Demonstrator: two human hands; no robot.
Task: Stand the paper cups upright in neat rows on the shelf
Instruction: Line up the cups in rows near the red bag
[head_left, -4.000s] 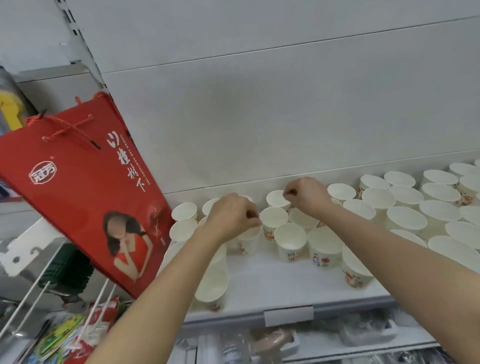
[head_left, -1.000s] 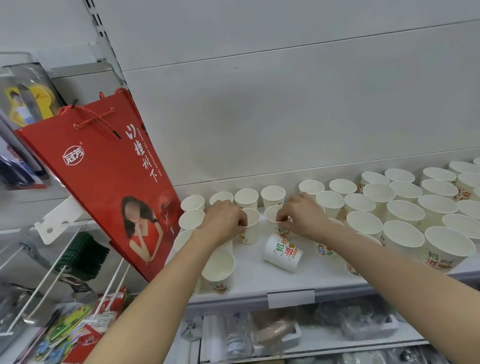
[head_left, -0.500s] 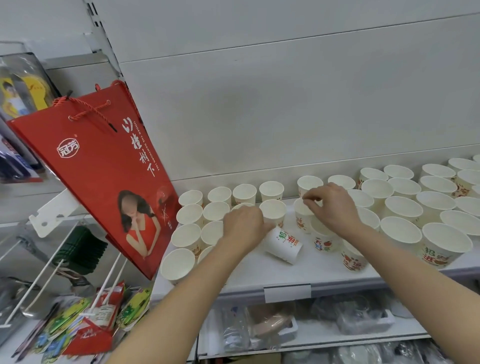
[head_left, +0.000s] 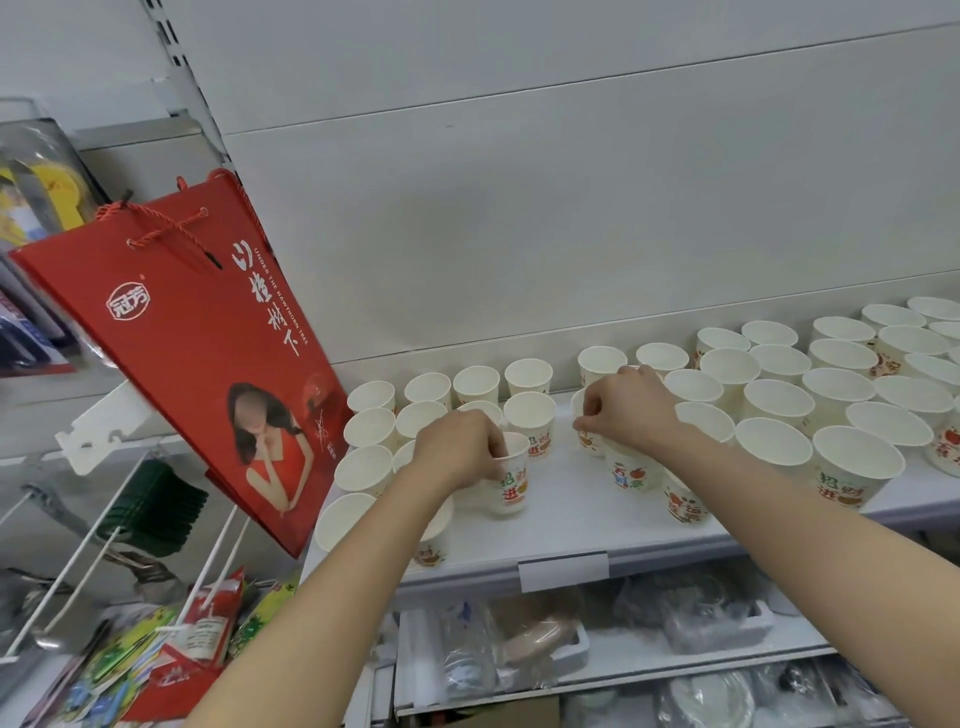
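Now upright cup in L hand grip, R hand pinching next cup's rim.

Paper cups on shelf, bag leftward

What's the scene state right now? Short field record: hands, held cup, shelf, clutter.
left hand: grips the rim of a printed paper cup, cup upright on the shelf
right hand: fingers curled at the rim of a cup in the second row; the cup is mostly hidden by the hand
cups: upright, open end up, in rows; gap in front centre
red gift bag: hangs tilted at the shelf's left end
lower shelf: plastic-wrapped goods, unclear
price tag holder: blank, on the front edge
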